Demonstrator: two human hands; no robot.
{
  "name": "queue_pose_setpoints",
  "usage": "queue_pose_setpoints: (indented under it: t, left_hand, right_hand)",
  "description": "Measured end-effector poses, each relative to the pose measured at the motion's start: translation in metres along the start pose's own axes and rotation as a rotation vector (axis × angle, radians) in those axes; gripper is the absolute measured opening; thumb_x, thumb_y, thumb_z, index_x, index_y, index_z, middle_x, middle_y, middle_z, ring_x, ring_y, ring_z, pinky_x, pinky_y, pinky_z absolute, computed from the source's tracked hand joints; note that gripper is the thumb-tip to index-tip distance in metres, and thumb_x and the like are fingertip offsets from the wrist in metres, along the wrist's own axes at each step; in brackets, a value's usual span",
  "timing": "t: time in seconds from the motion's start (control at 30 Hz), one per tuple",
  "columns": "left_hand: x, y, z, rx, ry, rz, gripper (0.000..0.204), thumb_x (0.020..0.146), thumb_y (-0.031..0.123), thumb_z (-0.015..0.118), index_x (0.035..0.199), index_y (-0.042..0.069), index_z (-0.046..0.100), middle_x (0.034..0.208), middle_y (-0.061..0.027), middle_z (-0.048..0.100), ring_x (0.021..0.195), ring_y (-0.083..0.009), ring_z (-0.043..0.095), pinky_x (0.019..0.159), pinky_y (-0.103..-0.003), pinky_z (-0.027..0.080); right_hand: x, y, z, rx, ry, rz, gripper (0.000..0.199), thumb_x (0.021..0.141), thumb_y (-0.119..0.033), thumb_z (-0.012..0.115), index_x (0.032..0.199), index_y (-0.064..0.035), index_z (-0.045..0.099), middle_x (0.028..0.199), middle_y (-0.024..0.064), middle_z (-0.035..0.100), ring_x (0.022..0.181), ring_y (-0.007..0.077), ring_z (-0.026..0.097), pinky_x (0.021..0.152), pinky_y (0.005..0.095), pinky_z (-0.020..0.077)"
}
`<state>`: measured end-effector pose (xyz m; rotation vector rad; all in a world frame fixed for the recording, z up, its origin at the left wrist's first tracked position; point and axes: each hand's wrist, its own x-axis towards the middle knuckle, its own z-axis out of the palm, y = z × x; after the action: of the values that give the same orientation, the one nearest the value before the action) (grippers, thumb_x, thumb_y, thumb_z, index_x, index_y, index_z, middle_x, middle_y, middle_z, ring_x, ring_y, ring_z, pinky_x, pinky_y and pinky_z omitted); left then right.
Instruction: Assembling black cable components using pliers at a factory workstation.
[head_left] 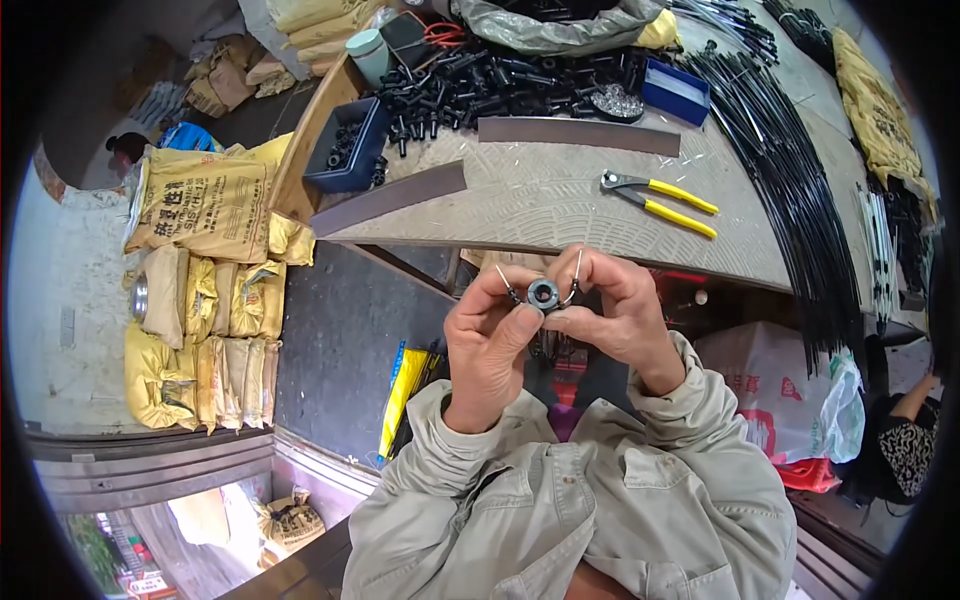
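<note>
Just off the bench's front edge, my two hands meet around a small dark ring-shaped part (543, 294) with a round hole facing up. My left hand (490, 335) pinches its left side between thumb and fingers. From the other side, my right hand (615, 315) grips it the same way, fingers closed. A thin light metal pin (503, 277) sticks up by the left fingertips, and another thin pin (577, 270) by the right ones. How the pins join the ring is too small to tell. Cutting pliers with yellow handles (665, 202) lie on the bench beyond my right hand.
Black bolt-like parts (480, 88) are heaped at the back of the bench (530, 210), behind flat metal strips (580, 136). A blue bin (347, 145) stands left, a blue box (676, 88) right. Long black cable ties (790, 190) hang over the right edge. Yellow sacks (195, 205) are stacked left.
</note>
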<state>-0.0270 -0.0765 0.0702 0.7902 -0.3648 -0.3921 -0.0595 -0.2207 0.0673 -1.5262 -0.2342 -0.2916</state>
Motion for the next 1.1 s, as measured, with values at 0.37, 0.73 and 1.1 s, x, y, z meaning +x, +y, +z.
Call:
queue_pose_setpoints:
  t: [0.37,0.73,1.1]
  left_hand:
    - [-0.011,0.009,-0.027,0.157,-0.161,-0.020,0.030,0.076,0.025,0.068,0.088,-0.001,0.058,0.081,-0.0047,0.050,0.079,-0.0137,0.048,0.074,-0.025,0.037]
    - [-0.026,0.004,-0.034,0.058,-0.097,-0.040,0.021,0.078,0.013,0.066,0.090,0.000,0.056,0.084,-0.0044,0.050,0.081,-0.0136,0.049,0.076,-0.025,0.038]
    - [-0.029,-0.013,-0.050,0.086,0.084,-0.041,0.021,0.077,0.008,0.066,0.094,0.001,0.057,0.094,-0.0021,0.046,0.088,-0.0119,0.048,0.081,-0.024,0.039]
  right_hand:
    - [0.007,0.014,0.009,0.268,-0.274,-0.032,0.024,0.065,-0.003,0.075,0.079,-0.0006,0.056,0.078,0.0010,0.054,0.071,0.0081,0.050,0.064,0.0237,0.0404]
    - [0.008,0.014,0.008,0.167,-0.315,0.154,0.023,0.067,-0.010,0.075,0.077,-0.0016,0.056,0.071,-0.0003,0.053,0.066,0.0077,0.052,0.057,0.0226,0.0407]
    - [-0.027,0.031,0.052,-0.562,0.304,-0.405,0.034,0.067,-0.007,0.071,0.097,0.0025,0.059,0.084,0.0136,0.063,0.068,0.0247,0.062,0.056,0.0276,0.0485]
